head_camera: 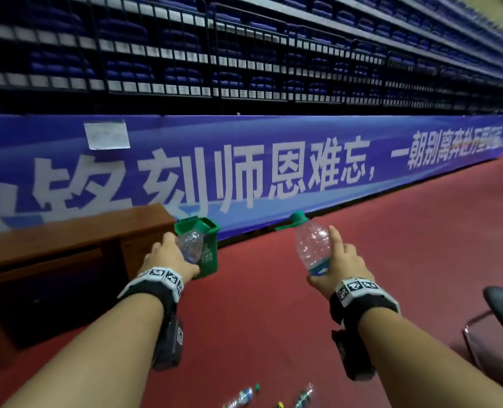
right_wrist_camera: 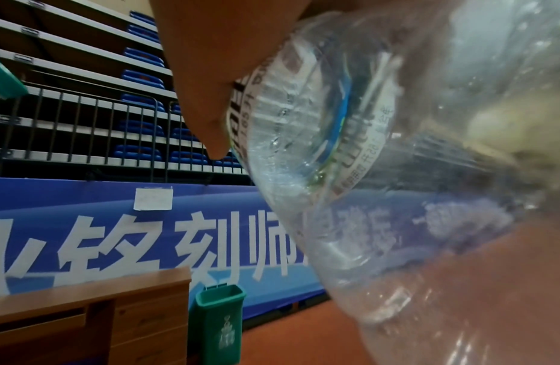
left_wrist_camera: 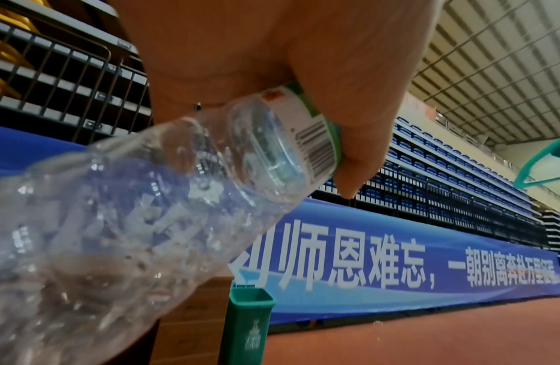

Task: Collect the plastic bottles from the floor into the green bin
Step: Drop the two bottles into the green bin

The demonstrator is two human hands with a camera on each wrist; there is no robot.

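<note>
From the head view I have my left hand (head_camera: 168, 257) wrapped around a crumpled clear bottle (head_camera: 191, 244), fingers and thumb curled on its labelled end, so the grip there is full and closed on plastic. The left wrist view confirms it: the thumb (left_wrist_camera: 350, 138) lies across the barcode label while the crumpled clear bottle (left_wrist_camera: 116, 234) juts out ahead of the palm, pointing down and forward. Just beyond that grip, and partly hidden behind the bottle in the head view, stands the green bin (head_camera: 207, 248), its lid tipped back and its mouth open; it sits on the red floor (head_camera: 391, 245) against the end of a wooden desk (head_camera: 76, 237). My right hand (head_camera: 337, 266) holds a second bottle (head_camera: 312, 245) by its lower labelled end, green cap (head_camera: 297, 217) up, index finger laid straight along the side and the rest curled underneath. In the right wrist view the second bottle (right_wrist_camera: 381, 172) fills the space ahead of the palm, and the green bin (right_wrist_camera: 217, 321) shows well beyond and to the left of this grip. Behind both grips, close to my body, more bottles (head_camera: 274, 397) lie on the floor, too blurred to count with confidence. Far ahead of both hands runs a blue banner (head_camera: 274, 172) with white characters, under rows of folded blue seats (head_camera: 244, 54).
</note>
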